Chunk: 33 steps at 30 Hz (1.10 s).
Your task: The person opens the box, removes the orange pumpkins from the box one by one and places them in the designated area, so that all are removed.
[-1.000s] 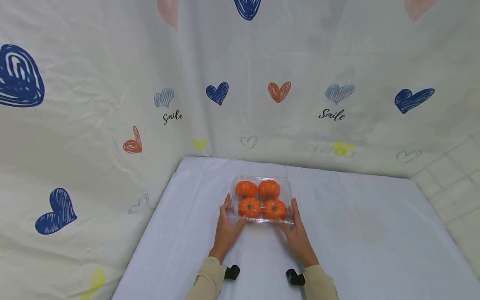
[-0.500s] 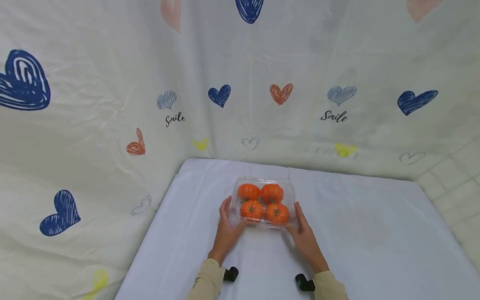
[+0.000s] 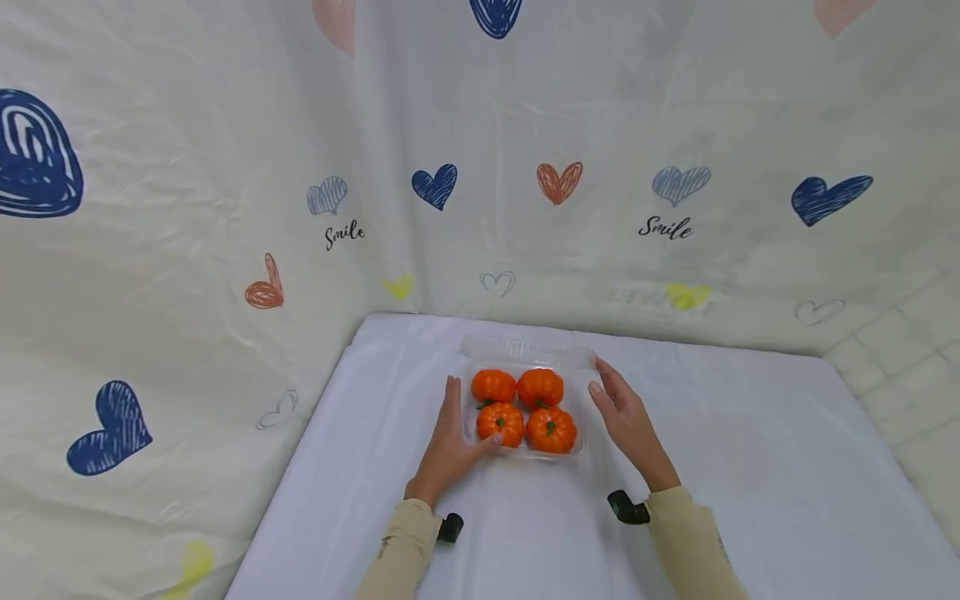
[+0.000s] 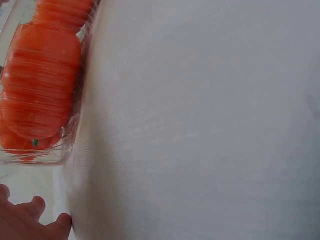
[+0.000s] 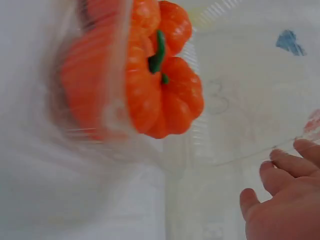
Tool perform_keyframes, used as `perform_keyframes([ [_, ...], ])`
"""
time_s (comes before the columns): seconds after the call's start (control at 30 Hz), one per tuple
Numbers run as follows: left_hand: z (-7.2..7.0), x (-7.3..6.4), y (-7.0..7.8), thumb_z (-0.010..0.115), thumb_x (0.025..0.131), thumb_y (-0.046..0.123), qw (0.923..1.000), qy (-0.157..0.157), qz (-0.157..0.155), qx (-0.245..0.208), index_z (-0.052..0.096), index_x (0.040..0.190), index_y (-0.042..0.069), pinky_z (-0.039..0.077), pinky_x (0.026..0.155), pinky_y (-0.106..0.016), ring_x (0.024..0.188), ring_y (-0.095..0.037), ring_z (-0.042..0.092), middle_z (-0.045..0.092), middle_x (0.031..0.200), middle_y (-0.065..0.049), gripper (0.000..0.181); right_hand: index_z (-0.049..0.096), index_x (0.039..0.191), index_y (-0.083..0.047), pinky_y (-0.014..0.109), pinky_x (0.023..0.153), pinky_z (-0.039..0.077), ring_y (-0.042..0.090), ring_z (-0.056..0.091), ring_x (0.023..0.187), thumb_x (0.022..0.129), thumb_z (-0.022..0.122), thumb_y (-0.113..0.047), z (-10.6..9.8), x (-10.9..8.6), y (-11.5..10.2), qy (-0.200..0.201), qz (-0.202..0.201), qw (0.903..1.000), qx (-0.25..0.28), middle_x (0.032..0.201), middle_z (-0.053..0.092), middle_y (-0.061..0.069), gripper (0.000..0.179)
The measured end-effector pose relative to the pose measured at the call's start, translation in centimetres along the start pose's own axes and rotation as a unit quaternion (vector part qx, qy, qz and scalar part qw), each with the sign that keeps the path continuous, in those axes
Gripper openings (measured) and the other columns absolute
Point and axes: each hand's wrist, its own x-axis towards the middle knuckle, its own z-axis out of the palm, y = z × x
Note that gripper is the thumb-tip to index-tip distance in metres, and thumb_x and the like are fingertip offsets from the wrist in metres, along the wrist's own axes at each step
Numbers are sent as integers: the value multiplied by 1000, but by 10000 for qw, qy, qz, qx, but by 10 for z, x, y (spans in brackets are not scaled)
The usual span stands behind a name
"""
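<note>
A clear plastic box (image 3: 536,455) holding several small orange pumpkins (image 3: 551,430) with green stems lies on the white-covered table. Its hinged lid (image 3: 528,353) is raised along the far side. My left hand (image 3: 450,446) rests at the near left corner, fingers straight along the side and thumb over the front rim. In the left wrist view its fingertips (image 4: 65,220) show beyond the box's end. At the lid's right end is my right hand (image 3: 628,425), fingers extended and holding nothing. Its fingertips (image 5: 275,177) show right at the lid's edge in the right wrist view.
A white cloth (image 3: 720,467) covers the table. Behind it and along the left hangs a pale curtain (image 3: 600,117) printed with hearts. Black wrist devices (image 3: 628,507) sit at both cuffs.
The box's lid has swung up and back from over the pumpkins. My right hand has moved from the front right corner up to the lid's end. The left stays near its corner.
</note>
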Motion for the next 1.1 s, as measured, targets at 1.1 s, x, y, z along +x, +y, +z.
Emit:
perform_keyframes([
  [1.1,-8,5,1,76,89,67,9981,-482,88,364,5,173,11,21,127,-61,163,-36,13,-2,180,2,124,-15,167,0,49,131,5,30,-7,164,103,18,-80,-9,118,41,-727,2582,9189,2892,178,-11,16,108],
])
